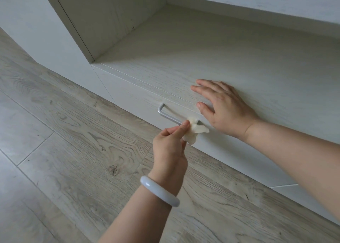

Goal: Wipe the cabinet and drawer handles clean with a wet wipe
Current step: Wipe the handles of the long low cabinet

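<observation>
The fingers of the left hand are curled and pinched on a crumpled wet wipe, which is pressed against the right end of the drawer handle. The handle, a pale metal bar, is mounted on the white drawer front, low and just above the grey wood-grain floor. A pale bangle is worn on the left wrist. The fingers of the right hand are held straight and slightly spread, laid flat on the shelf surface above the drawer, with the thumb reaching over the front edge, just beside the wipe. An open white cabinet recess is seen behind the shelf.
</observation>
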### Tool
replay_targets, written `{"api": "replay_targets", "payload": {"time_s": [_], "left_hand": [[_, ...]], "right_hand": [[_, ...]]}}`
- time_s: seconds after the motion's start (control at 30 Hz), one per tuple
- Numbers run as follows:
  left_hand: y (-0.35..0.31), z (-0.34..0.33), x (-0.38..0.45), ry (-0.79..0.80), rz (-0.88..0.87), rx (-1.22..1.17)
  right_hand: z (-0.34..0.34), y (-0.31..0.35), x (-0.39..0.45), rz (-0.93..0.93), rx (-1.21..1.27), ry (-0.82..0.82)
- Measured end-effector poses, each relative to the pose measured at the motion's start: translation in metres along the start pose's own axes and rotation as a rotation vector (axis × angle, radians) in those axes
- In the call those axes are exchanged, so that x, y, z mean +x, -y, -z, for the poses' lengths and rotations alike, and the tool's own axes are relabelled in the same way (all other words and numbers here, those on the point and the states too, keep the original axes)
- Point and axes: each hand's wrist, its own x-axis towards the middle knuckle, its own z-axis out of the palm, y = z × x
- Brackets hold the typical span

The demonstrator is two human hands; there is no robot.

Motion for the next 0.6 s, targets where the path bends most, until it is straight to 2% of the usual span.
{"api": "replay_targets", "payload": {"time_s": [0.1, 0.27, 0.37, 0.47, 0.6], "left_hand": [[0.0, 0.001, -0.003, -0.006, 0.07, -0.038], [0.005, -0.011, -0.014, 0.125, 0.232, -0.154], [0.009, -0.014, -0.013, 0.095, 0.253, -0.162], [0.009, -0.013, -0.016, 0.109, 0.362, -0.164], [0.001, -0.011, -0.013, 0.126, 0.361, -0.261]], "right_hand": [[0.0, 0.0, -0.001, -0.002, 0.001, 0.004], [0.0, 0.0, -0.001, 0.0, 0.007, 0.0], [0.0, -0.001, -0.001, 0.002, 0.008, 0.002], [0.0, -0.001, 0.0, 0.004, 0.004, 0.003], [0.0, -0.001, 0.0, -0.002, 0.002, 0.009]]}}
